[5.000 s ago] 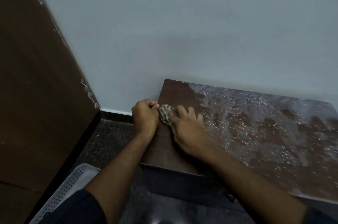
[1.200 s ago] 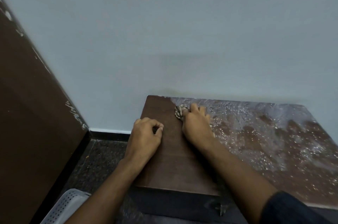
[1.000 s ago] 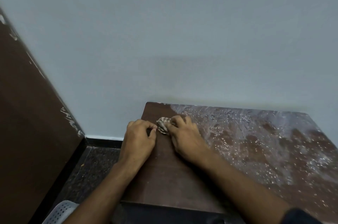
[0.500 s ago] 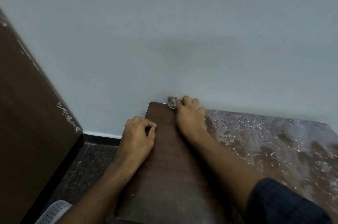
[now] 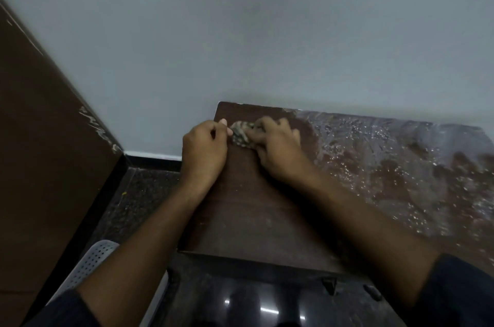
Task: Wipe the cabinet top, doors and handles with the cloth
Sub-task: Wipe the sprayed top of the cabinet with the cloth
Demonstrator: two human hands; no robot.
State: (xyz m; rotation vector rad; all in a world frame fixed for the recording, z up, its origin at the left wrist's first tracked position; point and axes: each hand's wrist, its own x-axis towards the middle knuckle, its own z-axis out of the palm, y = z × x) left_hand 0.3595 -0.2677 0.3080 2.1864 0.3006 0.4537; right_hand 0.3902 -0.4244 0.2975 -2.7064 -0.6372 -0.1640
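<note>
We see the right hand (image 5: 278, 151) pressing the cloth (image 5: 241, 134) flat on the cabinet top (image 5: 248, 209), near its back-left corner, fingers curled down and clamped over the wad. The left hand (image 5: 204, 151) rests at the left edge just beside the cloth, fingers curled into a loose fist; thumb and forefinger look pinched together, whether on a scrap of cloth we cannot tell.

Risks, as we judge them: the cloth is small and bunched (little contact area), so strokes may smear the wet, speckled film (image 5: 387, 161) covering the right part of the top instead of lifting it. Working this close to the edge, the wad could slip off toward the floor (image 5: 139, 198). A push toward the rear could drag grime onto the wall (image 5: 240, 46). Doors and handles are not yet wiped, we reckon.

Containers: one white perforated basket (image 5: 91, 262) sits low left on the floor; its inside is out of view.
</note>
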